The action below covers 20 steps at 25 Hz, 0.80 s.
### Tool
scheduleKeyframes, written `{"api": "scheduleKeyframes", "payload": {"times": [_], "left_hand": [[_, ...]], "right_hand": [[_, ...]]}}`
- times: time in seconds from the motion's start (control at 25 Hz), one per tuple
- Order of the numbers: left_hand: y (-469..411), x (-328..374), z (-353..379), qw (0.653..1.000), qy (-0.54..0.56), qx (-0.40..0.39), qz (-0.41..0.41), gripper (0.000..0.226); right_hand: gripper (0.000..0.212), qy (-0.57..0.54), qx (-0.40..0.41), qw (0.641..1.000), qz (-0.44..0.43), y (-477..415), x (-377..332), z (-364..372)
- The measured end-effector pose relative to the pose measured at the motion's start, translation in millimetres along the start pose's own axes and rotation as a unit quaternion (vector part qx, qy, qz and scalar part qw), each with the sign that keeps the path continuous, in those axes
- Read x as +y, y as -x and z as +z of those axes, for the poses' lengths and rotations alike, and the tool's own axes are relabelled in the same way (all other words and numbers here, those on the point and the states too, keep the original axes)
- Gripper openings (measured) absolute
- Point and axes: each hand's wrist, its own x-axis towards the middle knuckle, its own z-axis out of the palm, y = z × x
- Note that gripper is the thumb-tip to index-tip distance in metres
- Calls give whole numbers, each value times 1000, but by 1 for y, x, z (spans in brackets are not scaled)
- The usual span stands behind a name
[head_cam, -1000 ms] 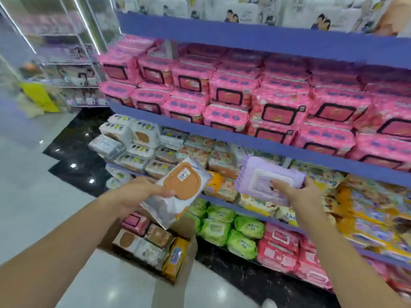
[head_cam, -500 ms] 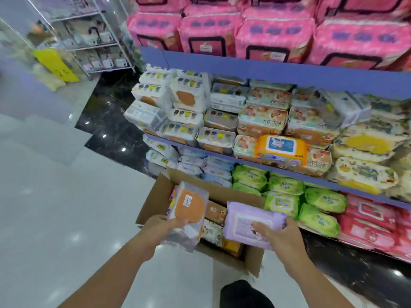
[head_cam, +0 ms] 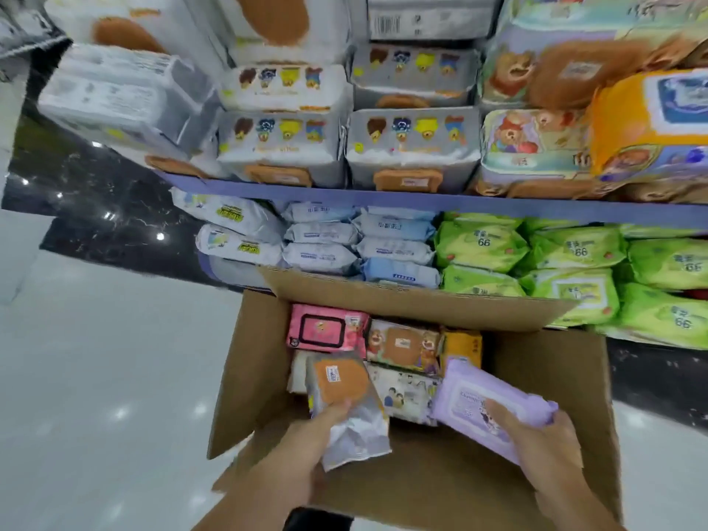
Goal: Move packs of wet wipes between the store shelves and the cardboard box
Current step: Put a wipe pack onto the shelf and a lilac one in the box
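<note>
Two store shelves [head_cam: 421, 199] are filling twelve o'clock, the cardboard box [head_cam: 555, 377] sitting open at six. Inside it, the left hand [head_cam: 299, 454] is gripping an orange-lidded pack [head_cam: 344, 400] at seven, and the right hand [head_cam: 544, 450] is clutching a purple pack [head_cam: 482, 408] at five. This looks like the placing step, probably calling for lowering and releasing next.

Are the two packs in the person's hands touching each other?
Apart. The head view shows the silver pack in the left hand and the purple pack in the right hand, with a boxed pack visible between them.

Top packs [head_cam: 268, 17] cropped by upper edge, green packs [head_cam: 670, 262] cut off at right, white pack [head_cam: 299, 371] mostly covered by silver pack [head_cam: 341, 377]
</note>
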Motion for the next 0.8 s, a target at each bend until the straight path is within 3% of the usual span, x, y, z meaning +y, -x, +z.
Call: {"api": "scheduleKeyframes", "payload": {"times": [0.04, 0.08, 0.2, 0.32, 0.44, 0.56, 0.64, 0.8], "left_hand": [[-24, -7, 4, 999, 39, 1, -30, 92], [-33, -5, 14, 996, 71, 0, -60, 85], [-50, -5, 52, 986, 131, 3, -99, 44], [-70, -13, 91, 976, 186, -36, -111, 34], [-86, -20, 130, 962, 251, -30, -107, 27], [-99, -25, 161, 950, 292, -34, -103, 25], [-112, -29, 177, 955, 277, -37, -94, 30], [-130, -37, 193, 973, 214, -49, -71, 32]], "right_hand": [[37, -14, 18, 1000, 9, -9, 10, 12], [38, -27, 48, 998, 25, -22, 23, 24], [66, -22, 129, 981, 140, -61, 51, 59], [88, -196, 148, 934, 258, -97, 68, 93], [67, -347, 117, 894, 257, -134, 78, 109], [39, -438, 10, 874, 212, -156, 75, 106], [24, -387, -39, 894, 225, -158, 78, 100], [17, -173, -125, 947, 238, -155, 99, 89]]}}
